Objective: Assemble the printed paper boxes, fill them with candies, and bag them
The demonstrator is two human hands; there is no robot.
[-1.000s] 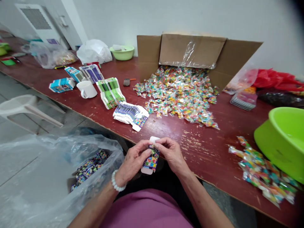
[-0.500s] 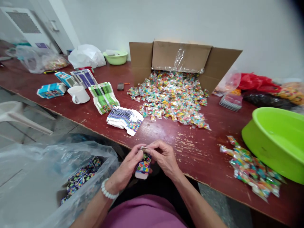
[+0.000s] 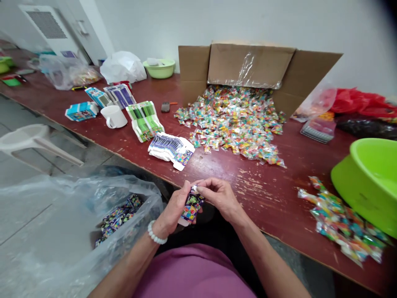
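Between my hands, just off the table's front edge, is a small dark printed candy box (image 3: 192, 203) with colourful pictures and a white flap at its lower end. My left hand (image 3: 176, 206) is wrapped round its side, thumb near the top. The fingers of my right hand (image 3: 221, 196) pinch its upper end. Beyond them on the table lies a stack of flat purple cartons (image 3: 170, 148). A large heap of small wrapped candies (image 3: 237, 122) spills from a cardboard box (image 3: 251, 65). To the left, an open clear plastic bag (image 3: 130, 186) holds several dark printed boxes (image 3: 119, 217).
A green basin (image 3: 366, 186) stands at the right, beside a smaller pile of wrapped candies (image 3: 344, 221). Green cartons (image 3: 145, 120), a white mug (image 3: 113, 116) and blue cartons (image 3: 81, 111) sit at the left. A white plastic stool (image 3: 40, 140) is on the floor.
The box has tilted and its printed front now shows more fully. The top flap between my fingers is lower against the box. The whole view has shifted, with the table things farther right.
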